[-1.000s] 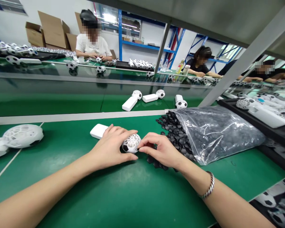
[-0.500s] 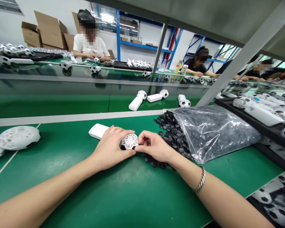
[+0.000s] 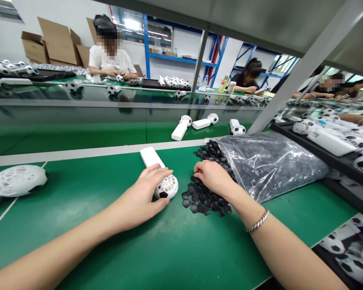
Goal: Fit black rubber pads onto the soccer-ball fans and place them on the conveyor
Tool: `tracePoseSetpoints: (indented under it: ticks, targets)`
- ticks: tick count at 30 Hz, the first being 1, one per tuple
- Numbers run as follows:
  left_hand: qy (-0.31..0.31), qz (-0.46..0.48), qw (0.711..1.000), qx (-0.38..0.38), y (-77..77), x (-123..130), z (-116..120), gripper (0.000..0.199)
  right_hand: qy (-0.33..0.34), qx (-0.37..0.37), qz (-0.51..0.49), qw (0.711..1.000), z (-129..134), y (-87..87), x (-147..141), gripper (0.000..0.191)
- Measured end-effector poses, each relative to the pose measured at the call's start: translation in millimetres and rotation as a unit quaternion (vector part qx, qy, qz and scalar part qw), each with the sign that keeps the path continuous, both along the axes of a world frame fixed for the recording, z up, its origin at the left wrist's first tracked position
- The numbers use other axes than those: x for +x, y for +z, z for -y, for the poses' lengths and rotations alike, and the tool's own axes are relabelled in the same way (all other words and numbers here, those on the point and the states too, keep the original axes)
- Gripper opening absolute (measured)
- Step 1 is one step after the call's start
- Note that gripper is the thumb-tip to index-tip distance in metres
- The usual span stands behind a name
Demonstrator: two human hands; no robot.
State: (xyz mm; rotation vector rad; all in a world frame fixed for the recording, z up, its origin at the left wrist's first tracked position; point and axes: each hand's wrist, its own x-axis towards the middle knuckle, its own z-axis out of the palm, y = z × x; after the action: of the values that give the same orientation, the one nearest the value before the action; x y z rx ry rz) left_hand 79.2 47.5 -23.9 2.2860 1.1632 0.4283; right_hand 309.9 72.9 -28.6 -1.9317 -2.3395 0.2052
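Note:
A white handheld fan with a football-patterned round head [image 3: 167,187] rests on the green table, its handle pointing away. My left hand [image 3: 147,187] is wrapped round the left side of that head. To the right, black pentagon pieces [image 3: 204,199] lie in a loose pile that spills from a clear plastic bag [image 3: 275,165]. My right hand [image 3: 213,175] is over the pile with its thumb and fingertips pressed together; whatever is between them is too small to make out.
Another fan [image 3: 19,180] lies at the left. Beyond the table's pale edge, several fans [image 3: 180,131] sit on a green belt. A black tray of fans [image 3: 345,165] stands at the right, beside a slanted metal post [image 3: 290,80]. People sit across the belt.
My right hand has left the fan head and moved right to the black pieces. The fan has turned so its handle points more away, with my left hand still on it.

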Motion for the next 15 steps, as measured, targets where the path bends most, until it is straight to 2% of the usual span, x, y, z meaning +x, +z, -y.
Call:
tracePoseSetpoints:
  ticks: [4, 8, 12, 15]
  targets:
    - [0.027, 0.039, 0.999, 0.021, -6.1, 7, 2, 0.049, 0.031, -0.008, -0.016, 0.999, 3, 0.6, 2, 0.009]
    - [-0.008, 0.058, 0.998, 0.013, -4.5, 0, -10, 0.048, 0.063, 0.005, -0.104, 0.993, 8, 6.4, -1, 0.013]
    - [-0.039, 0.074, 0.996, 0.007, -2.8, -6, -17, 0.046, 0.096, -0.036, -0.265, 0.959, 14, 11.4, -10, 0.012]
    - [0.003, 0.093, 0.996, 0.006, -5.6, -4, -15, 0.044, 0.128, -0.063, -0.34, 0.929, 18, 10.7, -15, 0.014]
